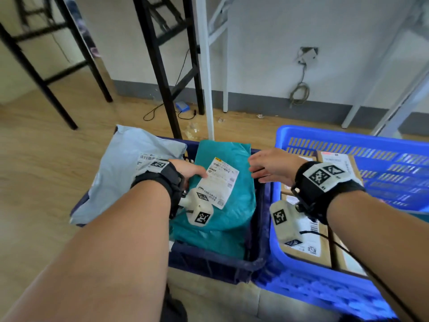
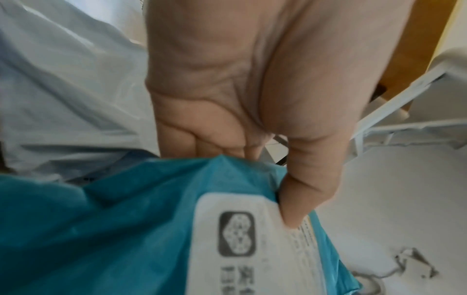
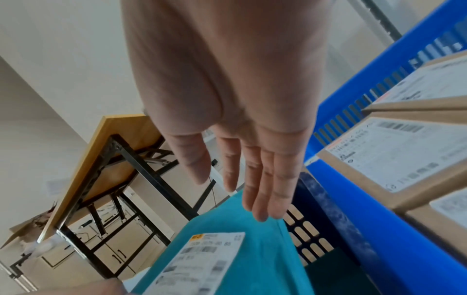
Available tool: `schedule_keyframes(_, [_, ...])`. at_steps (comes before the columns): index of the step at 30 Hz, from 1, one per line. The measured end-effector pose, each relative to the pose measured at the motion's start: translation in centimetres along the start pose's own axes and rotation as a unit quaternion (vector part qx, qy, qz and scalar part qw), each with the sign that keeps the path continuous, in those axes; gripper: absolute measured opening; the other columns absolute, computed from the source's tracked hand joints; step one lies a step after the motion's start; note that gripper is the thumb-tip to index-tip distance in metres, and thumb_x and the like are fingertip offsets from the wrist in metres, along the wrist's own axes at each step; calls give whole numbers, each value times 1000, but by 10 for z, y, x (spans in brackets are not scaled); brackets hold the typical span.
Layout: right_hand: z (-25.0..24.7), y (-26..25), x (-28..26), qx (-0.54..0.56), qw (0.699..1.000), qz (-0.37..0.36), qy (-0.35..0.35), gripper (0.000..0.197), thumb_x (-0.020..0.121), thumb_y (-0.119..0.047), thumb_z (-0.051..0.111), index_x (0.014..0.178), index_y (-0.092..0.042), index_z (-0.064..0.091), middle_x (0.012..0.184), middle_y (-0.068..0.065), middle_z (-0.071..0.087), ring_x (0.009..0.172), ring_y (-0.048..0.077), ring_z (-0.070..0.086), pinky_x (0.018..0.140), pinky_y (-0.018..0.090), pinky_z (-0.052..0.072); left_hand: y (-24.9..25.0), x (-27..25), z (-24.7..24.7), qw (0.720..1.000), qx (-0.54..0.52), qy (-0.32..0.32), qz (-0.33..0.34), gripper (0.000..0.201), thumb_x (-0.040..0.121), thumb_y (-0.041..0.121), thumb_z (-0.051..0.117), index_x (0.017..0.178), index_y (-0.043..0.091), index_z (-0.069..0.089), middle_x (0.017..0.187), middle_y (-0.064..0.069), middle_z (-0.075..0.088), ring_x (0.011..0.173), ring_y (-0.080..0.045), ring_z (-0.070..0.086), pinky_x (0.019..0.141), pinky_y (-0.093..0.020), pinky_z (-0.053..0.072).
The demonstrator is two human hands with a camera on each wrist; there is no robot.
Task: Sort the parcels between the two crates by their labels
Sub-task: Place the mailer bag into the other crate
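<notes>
A teal poly parcel (image 1: pixel 222 205) with a white label (image 1: pixel 220 180) lies in the dark blue crate (image 1: pixel 218 263). My left hand (image 1: pixel 191 170) grips the parcel's left edge. In the left wrist view the thumb (image 2: pixel 303 189) presses on the label and the fingers curl under the teal parcel (image 2: pixel 101 229). My right hand (image 1: pixel 262 168) hovers open, fingers straight, just above the parcel's right edge (image 3: pixel 252 259). A pale grey parcel (image 1: pixel 130 168) leans over the crate's left rim. Labelled cardboard boxes (image 1: pixel 308 247) fill the bright blue crate (image 1: pixel 348 140) on the right.
Black table legs (image 1: pixel 162 77) and a white post (image 1: pixel 205 66) stand just behind the crates. A small blue device with a cable (image 1: pixel 181 106) lies on the wooden floor. White frame legs (image 1: pixel 362 101) stand at the back right. Bare floor spreads to the left.
</notes>
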State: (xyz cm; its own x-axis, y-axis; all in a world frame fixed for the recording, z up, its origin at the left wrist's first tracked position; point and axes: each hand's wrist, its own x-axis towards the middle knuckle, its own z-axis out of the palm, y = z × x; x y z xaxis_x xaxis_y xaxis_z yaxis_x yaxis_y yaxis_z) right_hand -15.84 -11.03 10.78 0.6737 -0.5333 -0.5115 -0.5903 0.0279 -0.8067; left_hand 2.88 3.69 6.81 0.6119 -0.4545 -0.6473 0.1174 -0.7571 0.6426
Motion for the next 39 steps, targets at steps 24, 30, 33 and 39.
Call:
schedule_keyframes(24, [-15, 4, -36, 214, 972, -83, 58, 27, 98, -4, 46, 123, -6, 56, 105, 10, 68, 77, 17, 66, 57, 28, 55, 21, -70, 6, 950, -210, -147, 176, 44, 95, 2, 51, 138, 10, 45, 130, -11, 60, 111, -27, 61, 82, -35, 57])
schedule_keyframes(30, [-17, 2, -35, 291, 952, -90, 33, 26, 100, -3, 41, 122, -9, 55, 100, 6, 70, 73, 16, 71, 53, 27, 57, 20, -65, 3, 955, -195, -142, 172, 49, 91, 2, 57, 137, 16, 47, 126, -11, 63, 115, -31, 60, 95, -42, 50])
schedule_keyframes(33, [-16, 1, -34, 301, 949, -92, 23, 26, 101, -3, 40, 122, -10, 54, 102, 5, 69, 81, 18, 69, 57, 28, 59, 20, -68, 4, 959, -170, -150, 168, 48, 92, 5, 58, 137, 19, 47, 127, -9, 62, 116, -30, 59, 93, -41, 50])
schedule_keyframes(39, [-4, -5, -24, 308, 945, -108, 14, 21, 100, -4, 42, 108, -10, 61, 102, 7, 70, 86, 20, 68, 72, 32, 59, 21, -67, 3, 963, -180, -118, 160, 43, 92, -3, 55, 133, 9, 50, 126, -14, 63, 103, -29, 63, 76, -38, 53])
